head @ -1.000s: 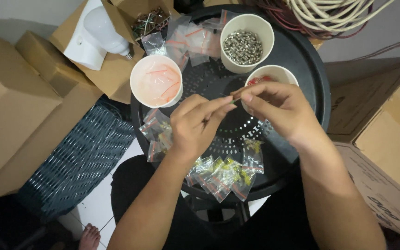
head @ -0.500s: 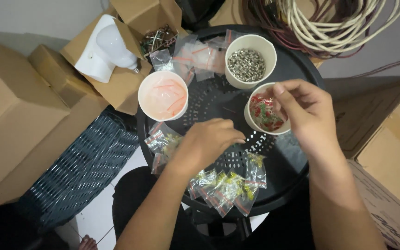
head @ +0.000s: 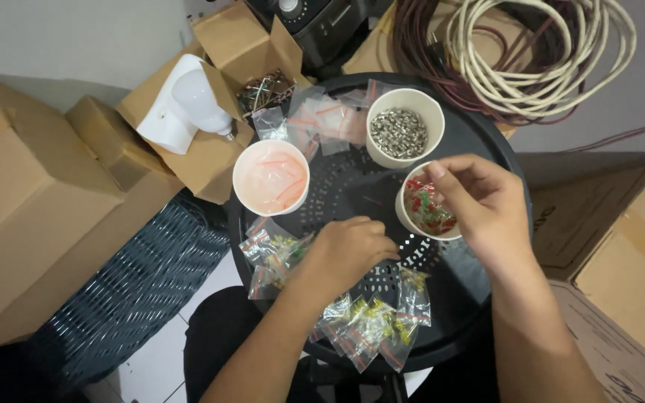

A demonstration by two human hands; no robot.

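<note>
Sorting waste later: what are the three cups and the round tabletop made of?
The three cups look like white paper: matte walls, thin rolled rims. The round tabletop seems to be black moulded plastic, slightly glossy, with a grid of perforations. Neither is certain by look alone.

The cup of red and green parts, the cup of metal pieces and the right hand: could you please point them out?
cup of red and green parts (head: 409,218), head view, left rim.
cup of metal pieces (head: 405,133), head view, its contents.
right hand (head: 483,203), head view, back of hand.
</note>
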